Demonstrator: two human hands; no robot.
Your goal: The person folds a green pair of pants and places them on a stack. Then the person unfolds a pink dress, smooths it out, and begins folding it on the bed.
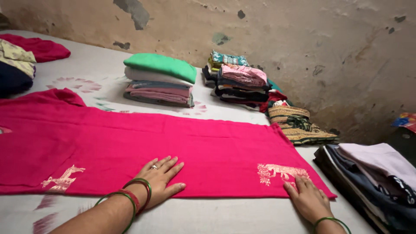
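A long bright pink garment (173,143) with pale animal prints lies spread flat across the white patterned bedsheet (225,216). My left hand (160,177), with a ring and green and red bangles on the wrist, rests palm down on the garment's near edge, fingers spread. Over by the garment's right hem, my right hand (308,199), wearing a green bangle, presses flat next to the printed animal motif (281,172). Neither hand grips anything.
Folded clothes stand in stacks behind the garment: one topped with green (160,80), a darker mixed one (240,82), a woven patterned pile (297,123), and a dark stack (372,177) at the right. More clothes (19,63) lie at far left. A stained wall (281,34) runs behind.
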